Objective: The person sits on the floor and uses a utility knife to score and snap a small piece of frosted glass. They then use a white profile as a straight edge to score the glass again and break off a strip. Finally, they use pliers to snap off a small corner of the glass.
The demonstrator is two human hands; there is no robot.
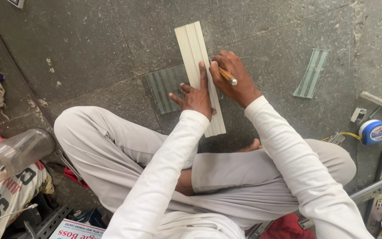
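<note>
At the centre of the frame, the left hand (194, 95) is pressing flat, fingers spread, on a cream strip (198, 66) lying over a ribbed glass pane (164, 88) on the floor (89, 48). The right hand (233, 79) is gripping a wooden-handled cutter (227, 76) against the strip's right edge. A smaller glass piece (311, 73) is lying at upper right, and a blue tape measure (374, 132) is sitting at the right edge.
</note>
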